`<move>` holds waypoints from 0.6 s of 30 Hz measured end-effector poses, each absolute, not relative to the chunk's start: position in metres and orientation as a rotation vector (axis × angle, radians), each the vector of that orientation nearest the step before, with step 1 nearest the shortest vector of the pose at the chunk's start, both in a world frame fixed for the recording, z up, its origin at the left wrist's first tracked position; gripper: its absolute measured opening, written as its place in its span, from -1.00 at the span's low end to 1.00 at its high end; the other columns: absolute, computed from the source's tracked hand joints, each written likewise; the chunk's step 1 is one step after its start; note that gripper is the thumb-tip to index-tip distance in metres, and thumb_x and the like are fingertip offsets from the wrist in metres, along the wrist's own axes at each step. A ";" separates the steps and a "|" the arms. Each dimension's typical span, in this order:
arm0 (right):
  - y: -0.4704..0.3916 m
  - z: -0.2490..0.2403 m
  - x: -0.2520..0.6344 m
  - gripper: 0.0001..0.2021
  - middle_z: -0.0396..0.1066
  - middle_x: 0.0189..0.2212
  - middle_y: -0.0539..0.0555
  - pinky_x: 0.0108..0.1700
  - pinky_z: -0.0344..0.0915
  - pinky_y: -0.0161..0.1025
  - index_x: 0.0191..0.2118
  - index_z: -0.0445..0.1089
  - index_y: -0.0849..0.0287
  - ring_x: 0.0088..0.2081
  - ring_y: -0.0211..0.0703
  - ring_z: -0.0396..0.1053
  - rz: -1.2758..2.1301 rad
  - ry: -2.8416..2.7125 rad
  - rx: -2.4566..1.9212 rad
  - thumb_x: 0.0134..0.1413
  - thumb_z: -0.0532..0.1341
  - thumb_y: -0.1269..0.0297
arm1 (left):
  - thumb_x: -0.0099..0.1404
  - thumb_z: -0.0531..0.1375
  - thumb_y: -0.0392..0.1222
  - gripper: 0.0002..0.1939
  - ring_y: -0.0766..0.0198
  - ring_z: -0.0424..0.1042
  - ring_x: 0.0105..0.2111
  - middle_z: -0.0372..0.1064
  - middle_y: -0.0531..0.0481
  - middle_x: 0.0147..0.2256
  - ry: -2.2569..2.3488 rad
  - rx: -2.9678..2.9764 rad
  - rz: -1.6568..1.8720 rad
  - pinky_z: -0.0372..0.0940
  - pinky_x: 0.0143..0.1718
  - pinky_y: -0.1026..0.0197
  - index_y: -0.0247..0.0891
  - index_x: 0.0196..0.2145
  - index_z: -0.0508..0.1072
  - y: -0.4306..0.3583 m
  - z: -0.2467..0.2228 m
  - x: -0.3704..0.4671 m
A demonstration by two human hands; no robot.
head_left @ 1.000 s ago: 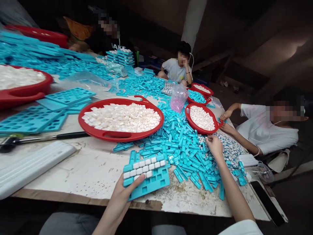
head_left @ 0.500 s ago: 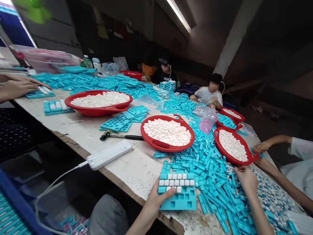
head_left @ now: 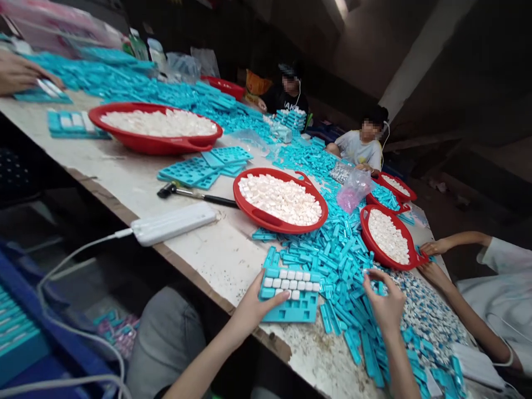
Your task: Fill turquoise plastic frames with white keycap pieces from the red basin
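Near the front table edge, my left hand grips a blue tray, its thumb on top. White square pieces fill two rows of the tray and part of a third; several lower slots show bare. To the right, my right hand is raised over the pile of blue pieces, thumb and forefinger curled toward each other. A small piece seems to be at its fingertips, too small to make out. Behind the tray stands a red bowl of white pieces.
A hammer and a white power bank-like box with a cable lie left. Blue trays and another red bowl stand behind. Small blue-white pieces spread right. Another person's hands work at right; others sit farther back.
My right hand has lifted from the small-piece pile and moved left, toward the tray. My left hand still holds the tray. The view has tilted and shifted.
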State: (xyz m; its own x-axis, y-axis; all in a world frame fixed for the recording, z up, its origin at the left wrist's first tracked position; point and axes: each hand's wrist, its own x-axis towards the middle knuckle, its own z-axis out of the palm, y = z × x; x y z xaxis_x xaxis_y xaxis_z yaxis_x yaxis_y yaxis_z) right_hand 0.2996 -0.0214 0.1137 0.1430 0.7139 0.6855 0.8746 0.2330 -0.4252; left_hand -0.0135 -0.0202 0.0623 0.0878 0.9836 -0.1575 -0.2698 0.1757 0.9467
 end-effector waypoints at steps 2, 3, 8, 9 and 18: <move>-0.032 0.117 0.261 -0.90 0.56 -0.34 0.02 -0.22 0.40 -0.25 -0.19 0.50 0.12 -0.36 -0.16 0.52 -0.148 -1.740 -1.350 0.17 0.30 0.29 | 0.06 0.44 0.08 -0.19 -0.17 0.36 0.20 0.41 -0.23 0.18 1.094 1.033 1.164 0.27 0.22 -0.07 -0.21 0.21 0.35 -0.020 0.060 -0.011; -0.037 0.116 0.244 -0.91 0.56 -0.33 0.01 -0.19 0.41 -0.24 -0.19 0.49 0.11 -0.32 -0.16 0.52 -0.097 -1.808 -1.266 0.17 0.30 0.36 | 0.08 0.42 0.08 -0.21 -0.15 0.35 0.21 0.40 -0.21 0.19 1.110 1.077 1.156 0.26 0.23 -0.06 -0.20 0.22 0.33 -0.021 0.060 -0.010; -0.050 0.098 0.202 -0.86 0.52 -0.24 0.06 -0.13 0.44 -0.17 -0.18 0.50 0.07 -0.19 -0.11 0.48 0.152 -1.978 -1.072 0.16 0.30 0.43 | 0.16 0.35 0.11 -0.32 -0.12 0.40 0.16 0.44 -0.20 0.15 1.130 1.160 1.146 0.30 0.20 -0.03 -0.21 0.15 0.35 -0.020 0.066 -0.010; -0.051 0.093 0.200 -0.87 0.50 -0.21 0.08 -0.14 0.44 -0.16 -0.17 0.51 0.07 -0.18 -0.10 0.47 0.147 -1.972 -1.077 0.16 0.31 0.41 | 0.16 0.35 0.12 -0.34 -0.13 0.42 0.15 0.45 -0.20 0.14 1.123 1.163 1.139 0.31 0.18 -0.04 -0.21 0.14 0.36 -0.020 0.067 -0.010; -0.053 0.078 0.196 -0.76 0.47 -0.11 0.14 -0.21 0.49 -0.10 -0.01 0.51 0.02 -0.14 -0.03 0.43 -0.069 -2.032 -1.131 0.27 0.23 0.43 | 0.11 0.41 0.02 -0.37 -0.15 0.44 0.12 0.47 -0.18 0.11 1.030 1.042 1.162 0.33 0.16 -0.04 -0.19 0.11 0.42 -0.023 0.073 -0.010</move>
State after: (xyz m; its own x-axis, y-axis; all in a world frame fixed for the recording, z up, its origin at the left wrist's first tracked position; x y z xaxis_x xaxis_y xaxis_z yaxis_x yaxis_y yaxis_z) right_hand 0.1956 -0.0526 0.0780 -0.2877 0.6941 0.6599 0.7373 0.6003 -0.3099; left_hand -0.0101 -0.0227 0.0733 0.1068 0.9912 -0.0776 -0.1961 0.0975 0.9757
